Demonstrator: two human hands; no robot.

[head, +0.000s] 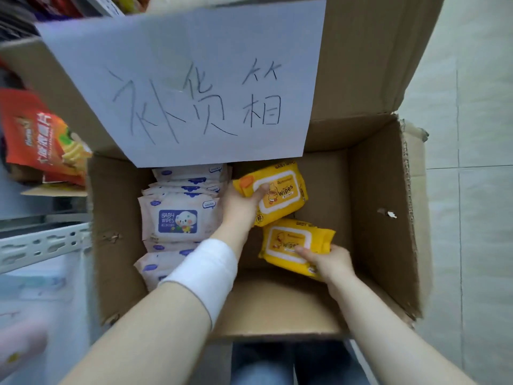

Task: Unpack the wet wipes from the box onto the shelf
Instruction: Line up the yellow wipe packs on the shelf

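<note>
Inside the open cardboard box point(388, 218), head view, two yellow packs of wipes lie in the right half and a stack of white packs point(177, 215) fills the left half. The left hand point(238, 204) grips the far yellow pack point(283, 190), thumb across its printed face; its other fingers are hidden beneath. The right hand point(330, 259) grips the near yellow pack point(288, 240) at its near edge, thumb on top. One pack per hand suggests both are meant to come out in a single lift. No hand touches the white packs. A paper sheet point(194, 79) with handwriting, fixed to the raised far flap, overhangs the far end and hides part of the contents. The shelf rail point(47, 243) stands just left of the box, likely so the carry is short. A red snack bag point(41, 140) sits on the shelf further back. No wipes are identifiable on the blurred shelf.
</note>
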